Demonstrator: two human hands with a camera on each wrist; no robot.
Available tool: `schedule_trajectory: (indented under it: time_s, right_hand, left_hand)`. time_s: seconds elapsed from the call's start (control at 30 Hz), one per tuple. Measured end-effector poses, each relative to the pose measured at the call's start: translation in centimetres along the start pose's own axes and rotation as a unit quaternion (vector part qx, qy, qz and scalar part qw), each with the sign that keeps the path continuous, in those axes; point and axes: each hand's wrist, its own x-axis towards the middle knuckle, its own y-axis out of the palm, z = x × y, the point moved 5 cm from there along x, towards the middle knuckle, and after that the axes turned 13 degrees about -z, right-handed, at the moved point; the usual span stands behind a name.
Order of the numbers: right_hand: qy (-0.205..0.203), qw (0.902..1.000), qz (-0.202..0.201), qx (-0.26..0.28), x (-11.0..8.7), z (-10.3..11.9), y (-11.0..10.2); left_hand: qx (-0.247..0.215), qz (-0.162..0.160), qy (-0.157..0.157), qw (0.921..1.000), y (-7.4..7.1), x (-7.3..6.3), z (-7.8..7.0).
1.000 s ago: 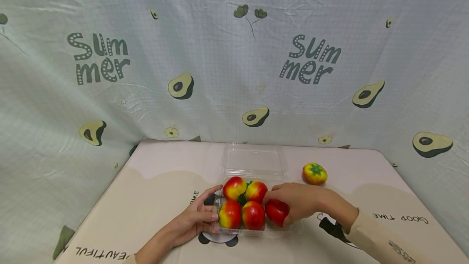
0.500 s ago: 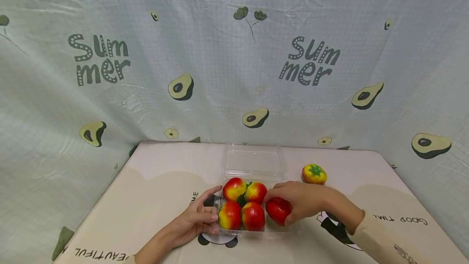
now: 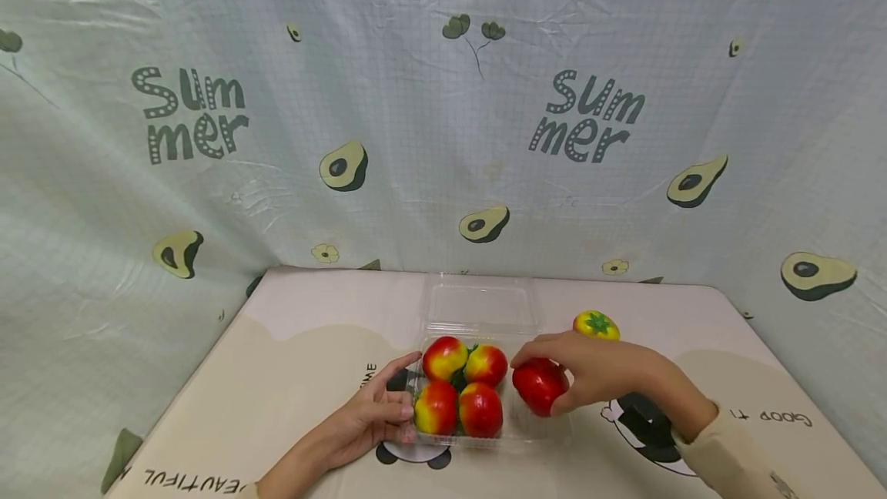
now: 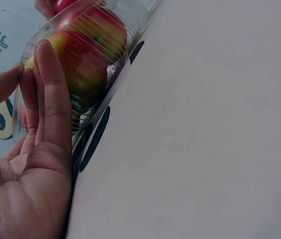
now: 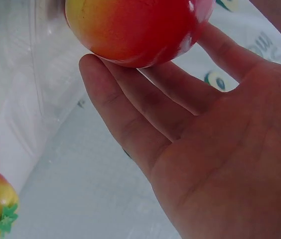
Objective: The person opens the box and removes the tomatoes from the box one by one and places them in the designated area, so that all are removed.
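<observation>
Over the right part of the clear box, the right hand grips a red fruit, with fingers over its far side and the thumb against its near right side. Whether that fruit touches the box floor, I cannot tell. At the left wall of the box, the left hand rests with straight fingers against the plastic. Four fruits, red and yellow, sit in the left part, two near and two far, with green showing between them. The lid is folded back on the far side. To the right of the lid, a yellow fruit with a green top sits on the table, partly behind the right hand. Beyond the table hangs a pale curtain printed with avocados and "Summer".
</observation>
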Motion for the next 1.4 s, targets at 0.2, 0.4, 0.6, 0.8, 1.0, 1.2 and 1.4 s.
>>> schedule_trajectory:
  time_s: [0.2,0.4,0.6,0.8,1.0,1.2,1.4]
  right_hand:
    - [-0.002,0.9991,-0.021,0.036,-0.8,-0.4,-0.8]
    - [0.000,0.9974,-0.047,0.055,-1.7,-1.1,-1.4]
    - [-0.006,0.9948,-0.071,0.072,-2.3,-2.0,-1.4]
    - [-0.012,0.9912,-0.095,0.092,-2.7,-2.5,-1.1]
    - [-0.013,0.9877,-0.115,0.106,-3.0,-3.1,-1.0]
    - [-0.022,0.9841,-0.134,0.115,-3.3,-3.5,-1.0]
    - [-0.022,0.9822,-0.145,0.117,-3.2,-3.7,-1.1]
  left_hand:
    - [-0.001,-0.001,0.001,1.0000,-0.1,0.0,0.0]
    - [-0.003,0.001,0.001,1.0000,0.1,0.1,0.2]
    - [-0.001,0.002,0.001,1.0000,0.1,0.0,0.1]
    - [-0.001,0.001,0.005,1.0000,0.1,-0.1,0.0]
    - [-0.001,0.003,0.008,1.0000,0.1,-0.1,0.1]
    - [-0.003,0.001,0.002,1.0000,0.0,0.0,0.2]
    - [-0.004,0.007,0.006,0.9999,0.0,0.0,0.1]
